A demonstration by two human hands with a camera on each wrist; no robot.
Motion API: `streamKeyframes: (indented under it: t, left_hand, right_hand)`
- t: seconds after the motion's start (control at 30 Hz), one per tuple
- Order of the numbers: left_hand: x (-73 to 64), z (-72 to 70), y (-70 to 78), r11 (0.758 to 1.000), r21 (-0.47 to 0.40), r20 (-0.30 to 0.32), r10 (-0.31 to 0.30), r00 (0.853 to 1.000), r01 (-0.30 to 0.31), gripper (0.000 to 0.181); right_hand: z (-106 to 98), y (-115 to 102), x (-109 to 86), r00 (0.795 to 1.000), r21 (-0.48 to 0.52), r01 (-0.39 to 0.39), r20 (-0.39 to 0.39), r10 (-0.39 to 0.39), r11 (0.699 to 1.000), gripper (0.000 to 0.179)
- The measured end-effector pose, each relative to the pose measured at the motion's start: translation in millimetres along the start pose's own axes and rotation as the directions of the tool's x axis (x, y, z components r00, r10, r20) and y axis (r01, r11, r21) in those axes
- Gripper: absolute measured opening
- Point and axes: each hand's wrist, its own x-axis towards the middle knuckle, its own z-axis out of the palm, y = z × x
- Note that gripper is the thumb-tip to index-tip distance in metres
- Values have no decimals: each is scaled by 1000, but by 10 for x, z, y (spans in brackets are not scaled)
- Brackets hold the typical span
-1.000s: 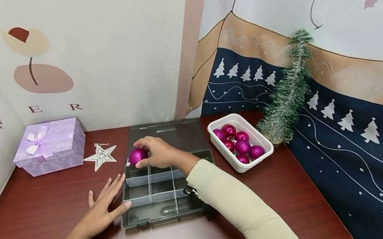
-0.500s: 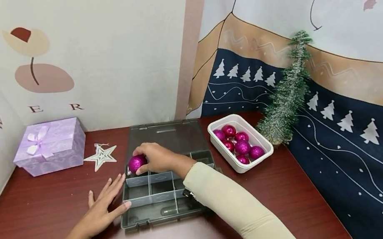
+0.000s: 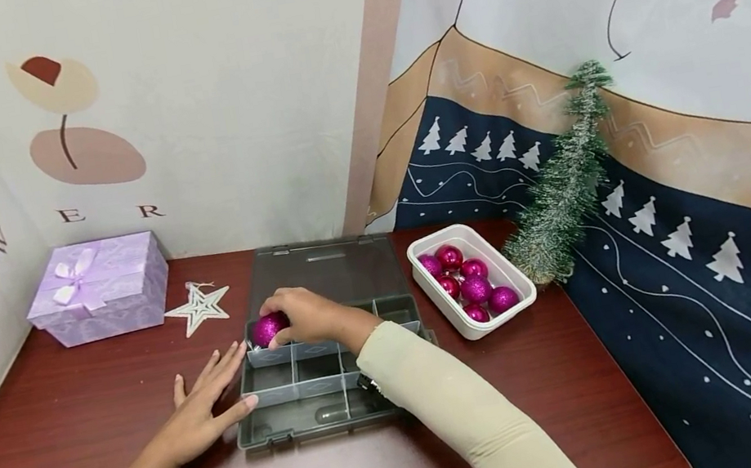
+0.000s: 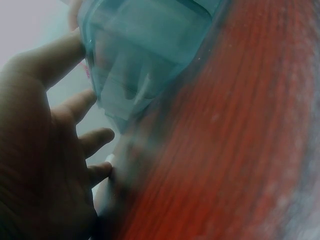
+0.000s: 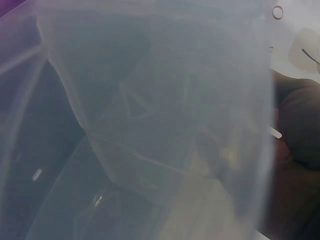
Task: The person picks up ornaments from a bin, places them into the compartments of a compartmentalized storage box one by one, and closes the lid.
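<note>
In the head view my right hand (image 3: 310,314) pinches a glittery magenta bauble (image 3: 268,330) between thumb and fingers. The bauble sits low in the back left compartment of a grey see-through divider box (image 3: 318,427), whose lid (image 3: 351,267) lies folded back. My left hand (image 3: 206,403) is spread flat along the box's left side, its fingertips and thumb touching the edge. The left wrist view shows those straight fingers (image 4: 82,107) against the box wall (image 4: 145,45). A blurred, translucent divider (image 5: 165,90) fills most of the right wrist view, and the held bauble is not clear there.
Right of the box stands a white tub (image 3: 469,327) with several magenta baubles. A small frosted Christmas tree (image 3: 565,186) leans beyond it. At the back left are a lilac gift box (image 3: 105,291) and a white star ornament (image 3: 199,306) on the dark red table (image 3: 44,438).
My right hand has lowered the bauble from above the box, slightly left and down, into the back left compartment. The left hand has stayed in place.
</note>
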Motion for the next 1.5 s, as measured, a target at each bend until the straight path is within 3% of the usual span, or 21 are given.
streamKeyframes:
  t: [0.33, 0.8, 1.13, 1.5]
  left_hand:
    - [10, 0, 13, 1000, 6, 0, -6, 1000, 6, 87]
    - [5, 7, 3, 1000, 1, 0, 1, 1000, -1, 86]
    - [0, 16, -24, 1000, 5, -5, 9, 1000, -9, 86]
    - [-5, 14, -19, 1000, 14, -12, 11, 1000, -11, 86]
  right_hand:
    - [33, 26, 31, 999, -38, -24, 24, 25, 999, 56]
    - [-84, -2, -43, 998, 0, -34, 47, 34, 999, 57]
    - [-427, 80, -299, 999, 123, -34, -28, 38, 992, 58]
    - [-631, 456, -757, 978, 255, -11, -200, 63, 967, 54]
